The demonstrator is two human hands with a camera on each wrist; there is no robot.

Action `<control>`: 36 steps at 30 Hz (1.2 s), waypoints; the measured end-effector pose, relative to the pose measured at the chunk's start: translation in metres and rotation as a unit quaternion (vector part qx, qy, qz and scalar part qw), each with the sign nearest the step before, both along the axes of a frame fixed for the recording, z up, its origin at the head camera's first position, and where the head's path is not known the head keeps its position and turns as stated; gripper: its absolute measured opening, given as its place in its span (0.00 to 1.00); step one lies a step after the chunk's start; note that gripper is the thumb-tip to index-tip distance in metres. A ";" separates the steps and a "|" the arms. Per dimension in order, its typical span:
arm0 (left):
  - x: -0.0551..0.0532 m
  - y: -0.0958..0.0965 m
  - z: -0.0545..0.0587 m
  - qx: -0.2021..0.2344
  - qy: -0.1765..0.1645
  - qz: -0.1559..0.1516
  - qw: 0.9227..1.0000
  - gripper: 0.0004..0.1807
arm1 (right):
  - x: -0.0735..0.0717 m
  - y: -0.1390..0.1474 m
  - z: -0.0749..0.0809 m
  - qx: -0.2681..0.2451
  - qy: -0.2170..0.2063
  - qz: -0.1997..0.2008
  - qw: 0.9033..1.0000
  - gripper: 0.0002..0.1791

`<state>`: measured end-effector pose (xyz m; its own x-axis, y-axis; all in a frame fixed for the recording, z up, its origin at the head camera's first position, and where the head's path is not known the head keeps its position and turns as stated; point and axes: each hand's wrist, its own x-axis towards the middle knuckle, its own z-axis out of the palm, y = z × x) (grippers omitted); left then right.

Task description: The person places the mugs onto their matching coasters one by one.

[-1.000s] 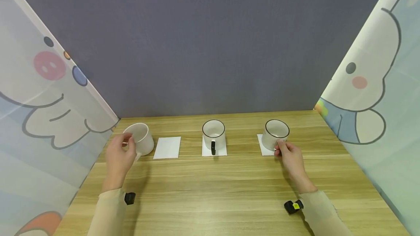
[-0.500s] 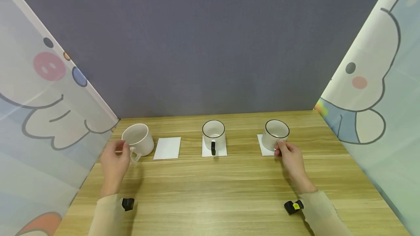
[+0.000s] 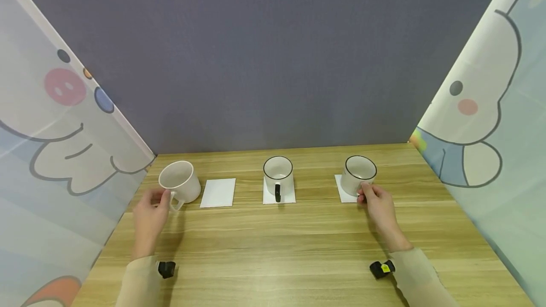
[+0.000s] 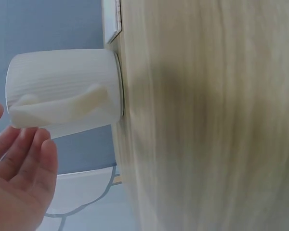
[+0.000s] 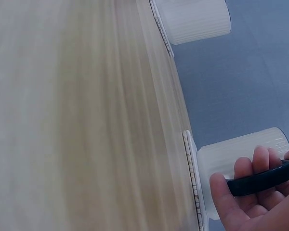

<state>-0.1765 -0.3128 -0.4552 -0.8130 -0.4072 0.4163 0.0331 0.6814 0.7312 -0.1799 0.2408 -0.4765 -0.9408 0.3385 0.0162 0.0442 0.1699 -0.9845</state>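
Note:
On the left of the wooden table stands an all-white mug (image 3: 182,181), its white handle (image 4: 62,108) turned toward the person. Right at that handle is my left hand (image 3: 149,219), its thumb and fingers apart and the fingertips close to the handle's rim end. My right hand (image 3: 381,210) curls its fingers round the black handle (image 5: 262,180) of a white mug (image 3: 357,174) with a dark rim. This mug sits upright on a white square coaster (image 3: 341,192).
Beside the all-white mug lies a bare white coaster (image 3: 218,193). A second dark-rimmed mug (image 3: 278,174) stands on the middle coaster (image 3: 290,199), black handle toward the front. A grey panel (image 3: 273,60) closes the back, with printed cartoon sheets (image 3: 64,150) at both sides.
My left hand has drawn back from over the all-white mug's rim, left and down to its handle. That mug now tilts no differently but shows its handle. The right hand keeps its hold.

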 end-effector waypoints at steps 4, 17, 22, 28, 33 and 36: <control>-0.002 -0.001 -0.003 0.019 -0.037 -0.001 0.999 0.16 | 0.001 0.000 0.000 -0.004 0.000 0.002 1.000 0.22; -0.004 -0.005 -0.004 0.161 -0.164 -0.058 0.971 0.33 | 0.001 0.000 0.001 -0.004 -0.005 0.001 1.000 0.22; -0.006 -0.008 -0.005 0.221 -0.172 -0.101 0.955 0.31 | 0.001 0.000 0.003 -0.008 -0.013 0.000 1.000 0.22; -0.009 -0.009 -0.006 0.293 -0.152 -0.139 0.934 0.26 | 0.002 0.001 0.006 0.003 -0.025 0.006 1.000 0.24; -0.010 -0.012 -0.010 0.326 -0.152 -0.165 0.918 0.23 | 0.002 0.002 0.005 0.022 -0.024 0.007 0.999 0.25; -0.011 -0.011 -0.010 0.323 -0.152 -0.165 0.919 0.23 | 0.002 0.003 0.006 0.012 -0.022 0.021 0.999 0.25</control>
<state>-0.1872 -0.3242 -0.4653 -0.9755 -0.1992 -0.0930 -0.1129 0.0912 0.9894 -0.1783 0.2438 -0.4707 -0.9540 0.2992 -0.0186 0.0804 0.1956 -0.9774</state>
